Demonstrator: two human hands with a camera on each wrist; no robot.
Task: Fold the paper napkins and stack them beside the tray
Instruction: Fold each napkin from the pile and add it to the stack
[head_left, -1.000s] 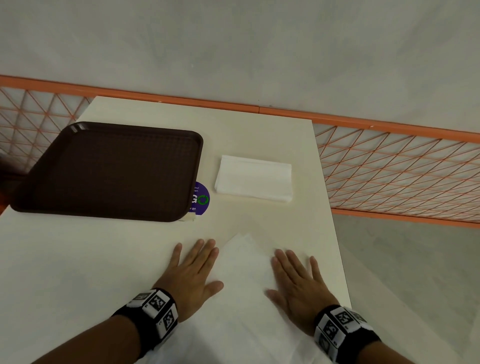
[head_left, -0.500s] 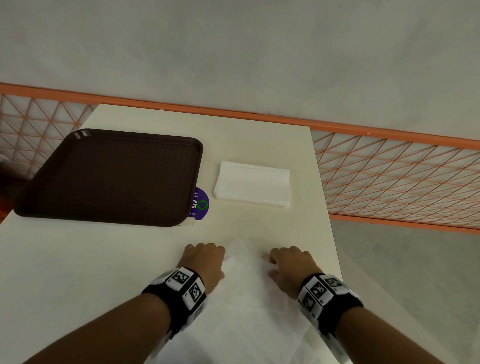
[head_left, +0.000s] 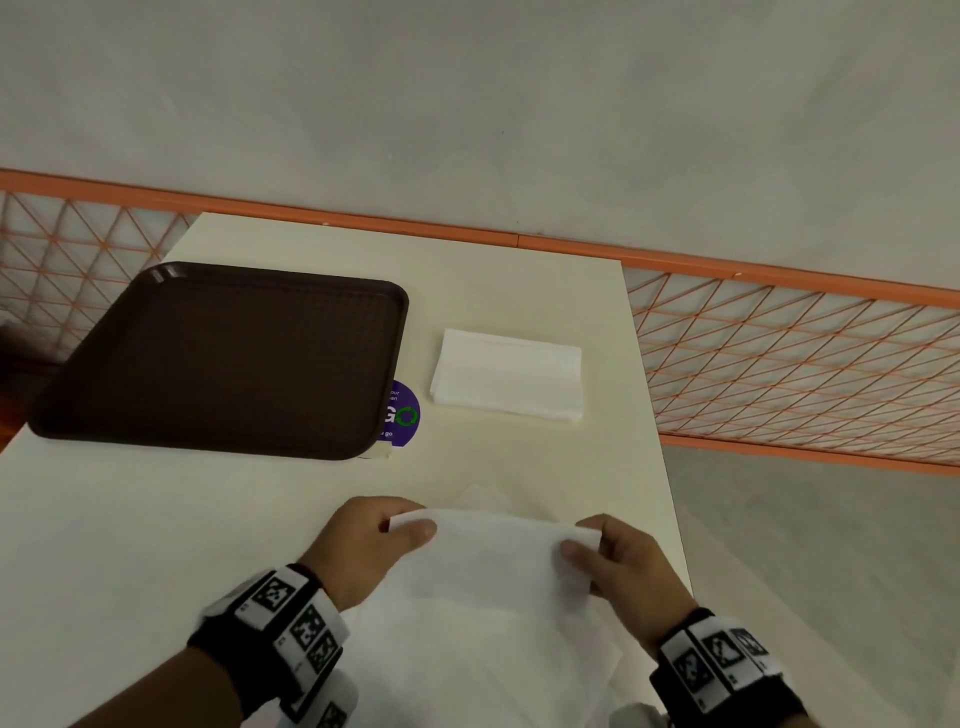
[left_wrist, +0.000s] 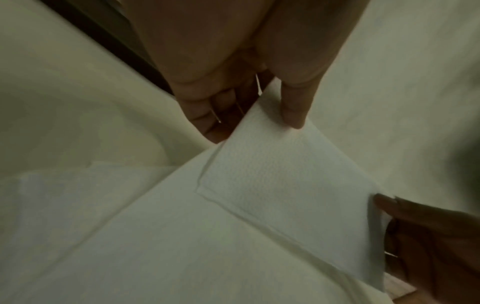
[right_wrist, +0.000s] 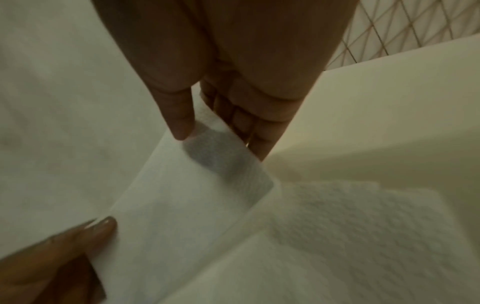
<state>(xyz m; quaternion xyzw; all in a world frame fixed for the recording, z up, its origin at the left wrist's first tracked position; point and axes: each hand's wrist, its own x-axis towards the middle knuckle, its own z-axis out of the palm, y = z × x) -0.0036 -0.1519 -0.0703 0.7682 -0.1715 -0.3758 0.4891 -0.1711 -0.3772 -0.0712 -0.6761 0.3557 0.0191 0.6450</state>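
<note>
The left hand (head_left: 363, 545) and the right hand (head_left: 618, 566) each pinch a far corner of a white paper napkin (head_left: 493, 597), thumb on top and fingers curled beneath, so the far edge is raised off the cream surface (head_left: 156, 545) while the rest of the sheet drapes back toward the person. From the left wrist the thumb (left_wrist: 293, 107) lies on the embossed paper (left_wrist: 272, 181) with the other fingers tucked under it, and the right hand's fingertips (left_wrist: 387, 202) show at the opposite corner. From the right wrist the grip is the same: thumb (right_wrist: 179, 115) on top, the paper (right_wrist: 182, 205) running across to the left hand's thumb (right_wrist: 103, 226). More white tissue (head_left: 480, 493) peeks out on the surface just beyond the raised edge.

Farther off, on the left, sits a dark brown tray (head_left: 223, 358) with a textured bottom; nothing is in it. Just to its right lies a folded napkin stack (head_left: 506, 374), flat, apart from the tray. Between them, partly tucked under the tray's near right corner, is a round purple sticker (head_left: 405, 413) with a green mark. Both wrists carry black bands with black-and-white marker tags (head_left: 291, 618). Beyond the surface runs an orange lattice railing (head_left: 779, 353).
</note>
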